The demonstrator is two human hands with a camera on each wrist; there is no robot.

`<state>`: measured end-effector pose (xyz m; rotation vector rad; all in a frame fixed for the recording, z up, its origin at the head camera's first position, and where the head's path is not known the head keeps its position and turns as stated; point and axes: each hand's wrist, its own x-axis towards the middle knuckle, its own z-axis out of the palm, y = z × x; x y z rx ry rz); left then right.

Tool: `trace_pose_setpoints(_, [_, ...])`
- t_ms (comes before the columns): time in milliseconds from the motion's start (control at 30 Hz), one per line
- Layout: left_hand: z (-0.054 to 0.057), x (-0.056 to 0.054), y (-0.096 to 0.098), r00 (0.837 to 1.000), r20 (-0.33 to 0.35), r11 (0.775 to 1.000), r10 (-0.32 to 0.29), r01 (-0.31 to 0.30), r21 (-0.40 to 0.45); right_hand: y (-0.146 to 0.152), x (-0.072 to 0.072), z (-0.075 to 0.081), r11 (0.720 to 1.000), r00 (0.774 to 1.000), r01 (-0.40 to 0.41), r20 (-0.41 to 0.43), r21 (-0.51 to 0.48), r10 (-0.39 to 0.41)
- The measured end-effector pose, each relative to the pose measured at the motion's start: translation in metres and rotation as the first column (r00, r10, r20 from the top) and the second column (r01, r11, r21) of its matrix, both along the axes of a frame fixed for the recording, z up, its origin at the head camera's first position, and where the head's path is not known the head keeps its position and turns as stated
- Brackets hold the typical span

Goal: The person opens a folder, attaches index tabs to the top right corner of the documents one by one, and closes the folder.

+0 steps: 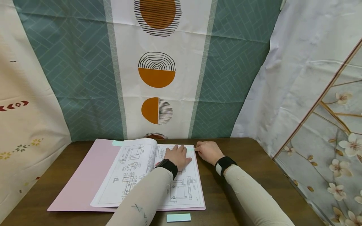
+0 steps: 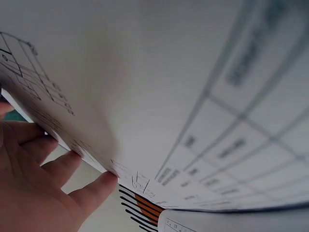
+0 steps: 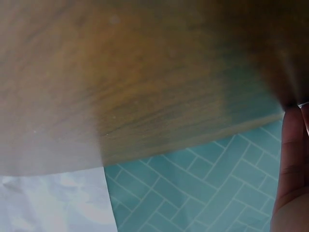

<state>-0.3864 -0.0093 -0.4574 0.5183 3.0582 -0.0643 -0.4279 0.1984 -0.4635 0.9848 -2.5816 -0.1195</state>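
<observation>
An open pink folder (image 1: 82, 175) lies on the table with printed sheets of technical drawings in it. My left hand (image 1: 176, 158) rests spread on the upper part of the right sheet (image 1: 195, 175). In the left wrist view, the fingers (image 2: 96, 191) of that hand lie straight on the paper. At the sheet's top right edge, a pale green sticky note (image 1: 190, 148) shows. My right hand (image 1: 208, 152), its fingers curled, pinches the note's outer end. The right wrist view catches only a finger (image 3: 292, 164) and a sliver of white at its tip.
Another pale green sticky note (image 1: 117, 143) sits at the top of the turned left sheet (image 1: 124, 175). A sticky-note pad (image 1: 178, 217) lies on the brown table (image 1: 226, 194) near the front. Patterned cloth (image 1: 240, 78) hangs behind the table and along its sides.
</observation>
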Motion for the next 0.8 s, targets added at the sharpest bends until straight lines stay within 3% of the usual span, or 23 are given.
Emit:
trace_pose_setpoints(400, [0.020, 0.026, -0.008, 0.994, -0.109, 0.998, -0.018, 0.012, -0.054, 0.007, 0.012, 0.002, 0.994, 0.995, 0.013, 0.104, -0.112, -0.002])
trace_pose_setpoints(633, [0.017, 0.031, -0.028, 0.980, -0.193, 0.992, -0.041, 0.017, -0.128, 0.011, 0.029, 0.003, 0.992, 0.994, 0.027, 0.113, -0.127, -0.013])
trace_pose_setpoints(800, [0.026, 0.047, -0.047, 0.965, -0.246, 0.986, -0.086, 0.047, -0.160, 0.011, 0.047, 0.005, 0.992, 0.994, 0.003, 0.109, -0.129, 0.012])
